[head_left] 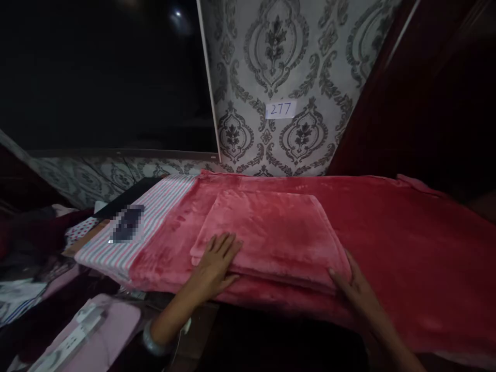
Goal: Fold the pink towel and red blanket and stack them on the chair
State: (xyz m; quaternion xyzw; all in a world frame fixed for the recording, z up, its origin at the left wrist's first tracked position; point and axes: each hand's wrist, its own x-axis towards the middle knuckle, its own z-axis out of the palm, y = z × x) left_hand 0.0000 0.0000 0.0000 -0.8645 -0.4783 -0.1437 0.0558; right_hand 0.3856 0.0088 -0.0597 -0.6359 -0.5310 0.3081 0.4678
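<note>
Pale band (153, 338) worn on wrist of left hand (213, 266); hand laid flat, fingers slightly apart, on near left corner of folded red blanket (267, 232)
Near right corner of blanket pinched between thumb and fingers of right hand (359, 287)
Blanket placed on red plush cover (418, 248), along near edge of table (86, 240), about midway
Left end of table covered by striped cloth (165, 201); dark, blurred-out object (127, 225) set on it
Paper (281, 109) marked "277" fixed to patterned wall (275, 46) beyond far edge; dark screen (108, 77) mounted to its left
</note>
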